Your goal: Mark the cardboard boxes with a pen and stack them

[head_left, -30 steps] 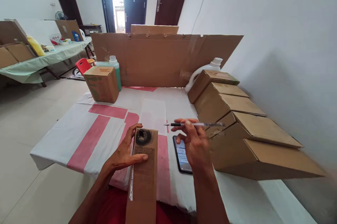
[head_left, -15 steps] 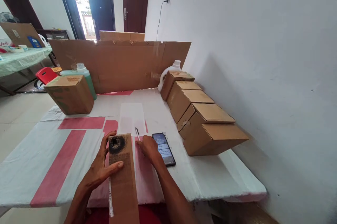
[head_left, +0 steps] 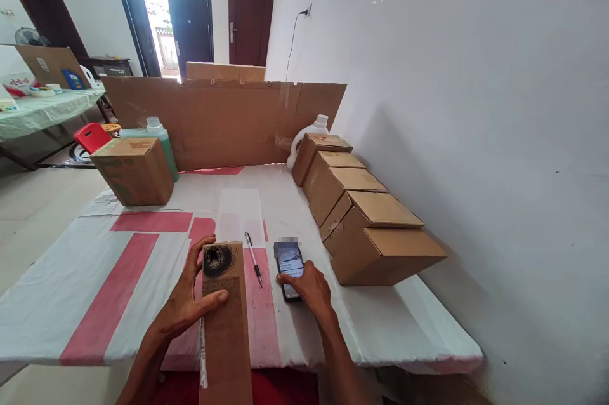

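My left hand (head_left: 183,303) grips a long brown cardboard box (head_left: 224,335) that sticks out over the table's near edge; a black scribbled ring marks its top end. My right hand (head_left: 307,286) rests on a smartphone (head_left: 288,263) lying on the white and red table cover (head_left: 95,278), its fingers over the phone's lower half. A pen (head_left: 253,259) lies loose on the cover between the box and the phone.
A row of several shut cardboard boxes (head_left: 366,214) lines the right wall. A cardboard sheet (head_left: 223,119) stands across the table's far end, with a green bottle (head_left: 159,138), a brown box (head_left: 134,170) and a white jug (head_left: 309,132) before it. Another table (head_left: 42,110) stands far left.
My right hand put the pen down on the cover and moved right onto the phone. The left hand stayed on the long box. The view swung to the right.
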Available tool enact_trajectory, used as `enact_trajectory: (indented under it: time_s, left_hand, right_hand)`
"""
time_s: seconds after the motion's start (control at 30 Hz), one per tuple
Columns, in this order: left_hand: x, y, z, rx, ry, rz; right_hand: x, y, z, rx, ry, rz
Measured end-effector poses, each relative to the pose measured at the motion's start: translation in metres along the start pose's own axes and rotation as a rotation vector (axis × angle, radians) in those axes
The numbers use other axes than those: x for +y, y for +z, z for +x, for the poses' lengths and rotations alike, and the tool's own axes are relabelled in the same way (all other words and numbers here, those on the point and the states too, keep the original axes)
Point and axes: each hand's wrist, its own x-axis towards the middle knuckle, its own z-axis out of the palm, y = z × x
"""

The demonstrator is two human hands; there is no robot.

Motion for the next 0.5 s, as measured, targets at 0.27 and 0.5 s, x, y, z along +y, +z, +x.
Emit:
enact_trajectory:
  time_s: [0.27,0.5]
  left_hand:
    - [0.001,0.001,-0.003,0.011,0.034,-0.041]
    - [0.010,0.017,0.002,-0.027,0.139,-0.020]
  right_hand:
    - [0.027,-0.005,-0.042,-0.165,-0.086,0.769]
    - [-0.017,-0.058,-0.117,-0.526,0.115,1.537]
